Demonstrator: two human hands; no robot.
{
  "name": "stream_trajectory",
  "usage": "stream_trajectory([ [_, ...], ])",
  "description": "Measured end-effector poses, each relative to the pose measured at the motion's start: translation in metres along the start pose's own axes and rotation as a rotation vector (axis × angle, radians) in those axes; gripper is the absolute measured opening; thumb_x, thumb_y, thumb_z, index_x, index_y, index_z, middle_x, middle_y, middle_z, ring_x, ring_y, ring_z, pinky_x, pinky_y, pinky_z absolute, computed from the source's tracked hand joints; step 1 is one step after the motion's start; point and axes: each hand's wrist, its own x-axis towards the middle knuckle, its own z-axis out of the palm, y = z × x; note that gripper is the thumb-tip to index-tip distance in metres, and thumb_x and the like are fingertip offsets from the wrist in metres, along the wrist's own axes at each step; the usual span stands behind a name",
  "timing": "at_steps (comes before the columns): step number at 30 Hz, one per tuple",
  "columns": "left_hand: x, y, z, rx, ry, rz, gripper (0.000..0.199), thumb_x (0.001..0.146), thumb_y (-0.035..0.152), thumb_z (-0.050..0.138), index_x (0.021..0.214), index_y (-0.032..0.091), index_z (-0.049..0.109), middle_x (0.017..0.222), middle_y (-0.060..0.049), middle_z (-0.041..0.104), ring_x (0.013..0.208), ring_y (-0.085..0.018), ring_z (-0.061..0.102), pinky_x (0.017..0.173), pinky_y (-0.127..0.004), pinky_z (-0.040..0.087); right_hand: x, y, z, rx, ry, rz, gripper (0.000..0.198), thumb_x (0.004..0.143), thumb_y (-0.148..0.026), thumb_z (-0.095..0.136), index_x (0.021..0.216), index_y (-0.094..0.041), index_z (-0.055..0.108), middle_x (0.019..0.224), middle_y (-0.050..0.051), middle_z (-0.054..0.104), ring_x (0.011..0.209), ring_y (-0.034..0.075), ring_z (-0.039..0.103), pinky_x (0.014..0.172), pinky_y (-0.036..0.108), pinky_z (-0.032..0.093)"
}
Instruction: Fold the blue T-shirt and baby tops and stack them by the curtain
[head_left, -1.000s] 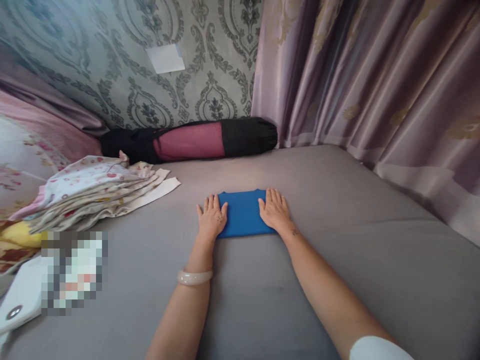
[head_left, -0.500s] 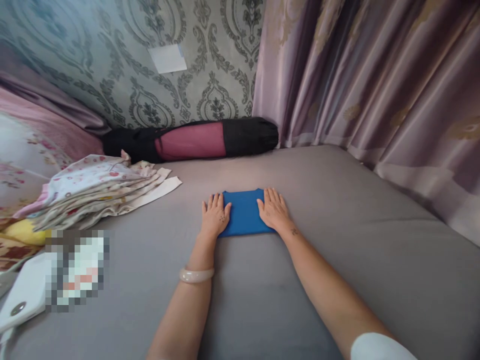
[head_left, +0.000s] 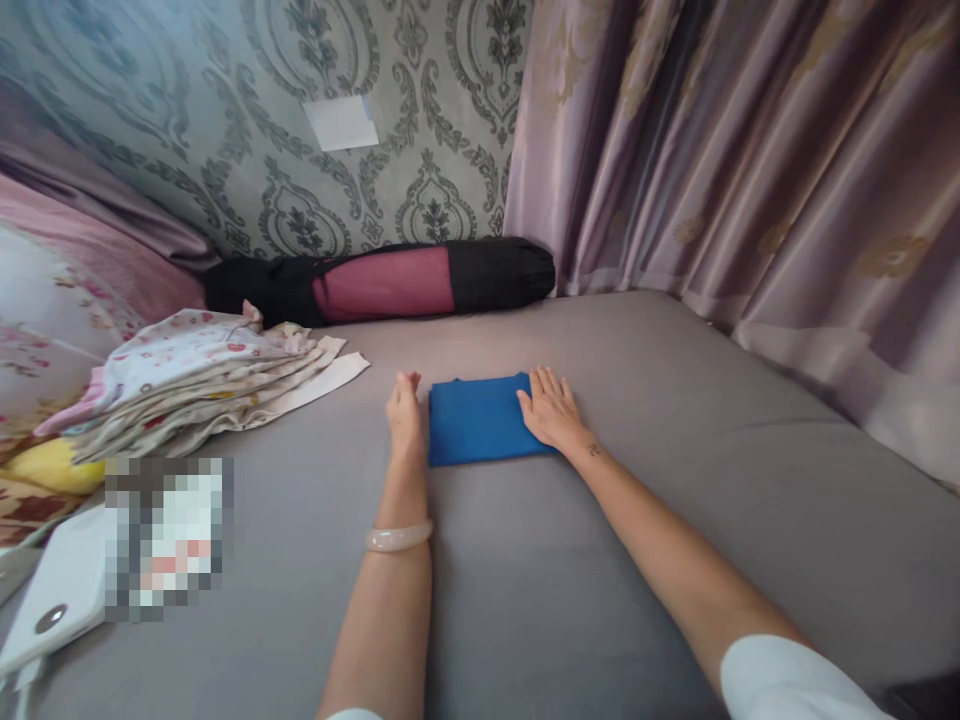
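Note:
A folded blue garment (head_left: 480, 420) lies flat on the grey sheet in front of me, shaped into a neat rectangle with a shallow dip along its far edge. My right hand (head_left: 551, 408) rests palm down over its right end, fingers stretched out and a little apart. Just off the garment's left edge, my left hand (head_left: 406, 412) stands on its side with the thumb side up. Its fingers point away from me and are partly hidden by the angle; nothing shows in it. A pale bangle (head_left: 399, 537) circles my left wrist.
A stack of folded patterned clothes (head_left: 217, 375) sits to the left. Closer in are a white power bank (head_left: 67, 590) with a cable and a blurred-out object (head_left: 176, 540). A black and pink long bag (head_left: 390, 282) lies along the wall; curtains (head_left: 712, 170) hang at right.
My left hand has lifted off the garment's left end, moved left and turned onto its side, uncovering that edge. My right hand stays flat on the right end.

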Motion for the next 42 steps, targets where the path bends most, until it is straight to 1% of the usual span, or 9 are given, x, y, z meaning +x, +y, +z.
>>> stream_trajectory([
  [5,0.011,0.004,-0.020,-0.416,0.009,-0.254,0.063,0.097,0.047,0.009,0.115,0.014,0.061,0.139,-0.019,0.052,0.124,-0.020,0.055,0.098,-0.033,0.048,-0.003,0.000,0.008,-0.002,0.007,0.016,0.063,0.098,-0.040,0.017,0.146,-0.002,0.034,0.154,0.015,0.032,0.143,0.026,0.024,0.116,0.041,0.018],
  [10,0.015,-0.005,-0.024,-0.525,-0.009,-0.228,0.064,0.096,0.040,0.006,0.113,0.016,0.062,0.134,-0.019,0.056,0.122,-0.020,0.057,0.092,-0.035,0.051,-0.002,-0.003,0.003,-0.025,-0.007,0.023,0.063,0.098,-0.040,0.019,0.146,-0.003,0.035,0.153,0.015,0.033,0.143,0.027,0.024,0.116,0.045,0.017],
  [15,0.013,-0.007,-0.023,-0.525,-0.006,-0.184,0.064,0.095,0.038,0.003,0.116,0.016,0.061,0.137,-0.018,0.054,0.126,-0.019,0.053,0.092,-0.035,0.051,-0.004,-0.029,-0.002,-0.018,0.032,-0.034,0.062,0.099,-0.040,0.018,0.147,-0.004,0.034,0.155,0.015,0.029,0.145,0.026,0.019,0.117,0.047,0.011],
  [19,0.011,-0.002,-0.022,-0.663,0.045,-0.251,0.060,0.096,0.038,0.008,0.117,0.014,0.059,0.143,-0.018,0.048,0.124,-0.019,0.055,0.091,-0.032,0.051,-0.009,-0.047,0.006,0.008,-0.019,-0.081,0.063,0.099,-0.042,0.019,0.148,-0.004,0.033,0.156,0.014,0.028,0.145,0.026,0.019,0.117,0.046,0.014],
  [25,0.009,0.001,-0.021,-0.688,0.072,-0.248,0.057,0.096,0.035,0.011,0.121,0.013,0.057,0.138,-0.019,0.053,0.125,-0.020,0.055,0.091,-0.035,0.052,-0.009,-0.044,0.018,-0.010,-0.032,-0.067,0.063,0.099,-0.042,0.019,0.148,-0.004,0.033,0.156,0.014,0.028,0.145,0.025,0.020,0.117,0.045,0.013],
  [29,0.010,0.002,-0.022,-0.756,0.091,-0.261,0.053,0.096,0.034,0.015,0.119,0.012,0.057,0.137,-0.019,0.053,0.123,-0.020,0.056,0.090,-0.034,0.051,-0.007,-0.047,0.016,-0.022,-0.056,-0.053,0.062,0.099,-0.040,0.021,0.147,-0.003,0.033,0.156,0.015,0.027,0.144,0.027,0.021,0.117,0.046,0.013],
  [33,0.009,0.004,-0.022,-0.937,0.112,-0.328,0.045,0.096,0.035,0.023,0.108,0.013,0.060,0.138,-0.017,0.053,0.120,-0.019,0.058,0.086,-0.029,0.052,-0.009,-0.072,0.009,0.011,-0.062,-0.075,0.061,0.099,-0.039,0.022,0.148,-0.004,0.032,0.156,0.016,0.026,0.145,0.028,0.018,0.117,0.050,0.011],
  [38,0.008,0.007,-0.023,-1.054,0.162,-0.379,0.037,0.094,0.033,0.031,0.094,0.014,0.062,0.117,-0.014,0.066,0.109,-0.018,0.064,0.080,-0.027,0.052,-0.014,-0.111,0.010,0.131,-0.087,-0.172,0.061,0.099,-0.041,0.021,0.150,-0.008,0.030,0.157,0.016,0.022,0.146,0.028,0.016,0.116,0.051,0.014],
  [42,0.008,0.007,-0.023,-1.077,0.167,-0.394,0.035,0.094,0.032,0.033,0.087,0.014,0.062,0.103,-0.012,0.069,0.097,-0.016,0.067,0.076,-0.026,0.051,-0.015,-0.118,0.020,0.134,-0.062,-0.148,0.060,0.099,-0.041,0.022,0.149,-0.010,0.031,0.156,0.015,0.026,0.145,0.027,0.019,0.116,0.051,0.012],
])
